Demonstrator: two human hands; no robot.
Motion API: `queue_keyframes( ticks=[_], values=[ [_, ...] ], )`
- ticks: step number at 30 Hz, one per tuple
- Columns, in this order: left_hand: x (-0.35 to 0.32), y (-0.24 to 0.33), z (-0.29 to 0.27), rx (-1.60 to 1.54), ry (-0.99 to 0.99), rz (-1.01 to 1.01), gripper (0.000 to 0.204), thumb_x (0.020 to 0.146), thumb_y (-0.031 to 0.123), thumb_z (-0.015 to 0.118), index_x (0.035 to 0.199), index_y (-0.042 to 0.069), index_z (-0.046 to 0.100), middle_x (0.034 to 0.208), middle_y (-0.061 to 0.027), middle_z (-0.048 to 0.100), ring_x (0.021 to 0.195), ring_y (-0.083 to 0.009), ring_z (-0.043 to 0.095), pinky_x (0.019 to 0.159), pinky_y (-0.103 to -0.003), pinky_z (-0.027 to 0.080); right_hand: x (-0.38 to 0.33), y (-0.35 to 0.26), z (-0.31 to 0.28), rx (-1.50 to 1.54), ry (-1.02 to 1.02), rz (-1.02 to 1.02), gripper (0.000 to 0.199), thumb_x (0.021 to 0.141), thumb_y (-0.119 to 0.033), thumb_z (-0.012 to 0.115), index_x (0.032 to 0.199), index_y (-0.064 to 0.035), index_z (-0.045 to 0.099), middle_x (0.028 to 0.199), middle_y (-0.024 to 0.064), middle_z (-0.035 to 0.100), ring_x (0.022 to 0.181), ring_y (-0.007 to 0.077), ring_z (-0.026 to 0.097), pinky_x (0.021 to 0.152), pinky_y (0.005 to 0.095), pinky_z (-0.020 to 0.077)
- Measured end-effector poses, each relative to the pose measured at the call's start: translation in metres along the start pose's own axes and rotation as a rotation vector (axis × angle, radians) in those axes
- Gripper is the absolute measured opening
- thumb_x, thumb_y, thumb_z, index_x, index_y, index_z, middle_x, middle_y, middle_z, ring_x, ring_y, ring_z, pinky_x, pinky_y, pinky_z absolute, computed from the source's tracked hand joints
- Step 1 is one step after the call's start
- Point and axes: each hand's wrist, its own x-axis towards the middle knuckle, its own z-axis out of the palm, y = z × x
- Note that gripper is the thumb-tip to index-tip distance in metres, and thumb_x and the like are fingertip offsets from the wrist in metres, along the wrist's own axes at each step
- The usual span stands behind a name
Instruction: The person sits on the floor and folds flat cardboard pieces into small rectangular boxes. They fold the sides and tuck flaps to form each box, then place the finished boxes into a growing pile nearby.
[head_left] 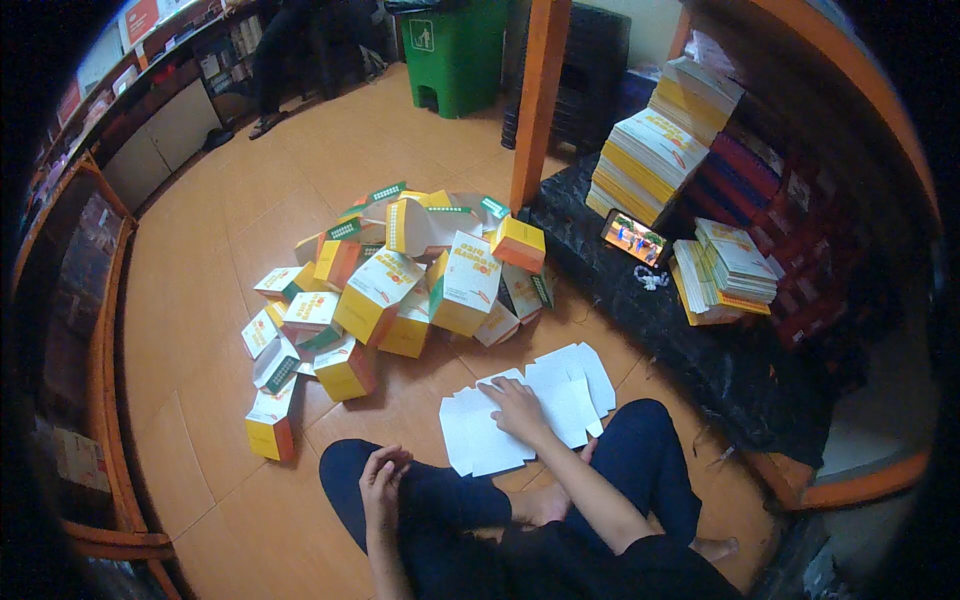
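Observation:
A flat unfolded carton blank (490, 430) lies white side up on the floor in front of my crossed legs. My right hand (517, 410) rests on it, fingers stretched out and pressing its upper part. Beside it, on the right, lies another white carton blank (570, 385), partly overlapping. My left hand (383, 480) is raised over my left knee, its fingers loosely bent and nothing visible in them. Ahead to the left is a heap of folded yellow, white and green cartons (380, 290), some with open flaps.
On the right, a low black-covered platform (690, 350) holds a tall stack of flat cartons (650, 150), a smaller stack (725, 265) and a phone (635, 238) showing a picture. An orange post (540, 110) and green bin (452, 60) stand beyond. A person's foot (268, 124) shows far left.

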Motion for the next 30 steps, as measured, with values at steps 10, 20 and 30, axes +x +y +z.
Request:
queue_keyframes(
  ticks=[10, 20, 30],
  values=[
    [0.0, 0.001, 0.002, 0.105, 0.001, -0.001, 0.03, 0.096, 0.008, 0.059, 0.125, 0.0, 0.061, 0.117, -0.012, 0.065, 0.115, -0.0236, 0.063, 0.103, -0.036, 0.049, -0.006, -0.004, 0.012, -0.064, 0.161, -0.151, 0.038, 0.073, -0.005, 0.062, 0.11, -0.0092, 0.061, 0.101, 0.0118, 0.065, 0.105, 0.0328, 0.06, 0.095, 0.0459, 0.045],
    [-0.006, 0.041, 0.092, 0.602, -0.206, 0.275, 0.035, 0.095, 0.012, 0.065, 0.125, -0.005, 0.061, 0.114, -0.0139, 0.07, 0.103, -0.0169, 0.066, 0.089, -0.031, 0.052, -0.04, -0.077, -0.176, 0.169, 0.0, -0.33, 0.03, 0.078, -0.014, 0.063, 0.107, -0.011, 0.058, 0.083, 0.0121, 0.068, 0.083, 0.0348, 0.064, 0.083, 0.0461, 0.0463],
    [-0.029, 0.086, 0.109, 0.39, -0.452, 0.244, 0.028, 0.087, -0.002, 0.058, 0.116, -0.003, 0.059, 0.099, -0.0103, 0.071, 0.093, -0.0156, 0.068, 0.085, -0.027, 0.051, -0.062, -0.096, -0.222, 0.483, -0.164, -0.258, 0.034, 0.085, -0.024, 0.074, 0.115, -0.012, 0.063, 0.095, 0.0169, 0.073, 0.087, 0.0362, 0.071, 0.077, 0.0469, 0.0549]
  ],
)
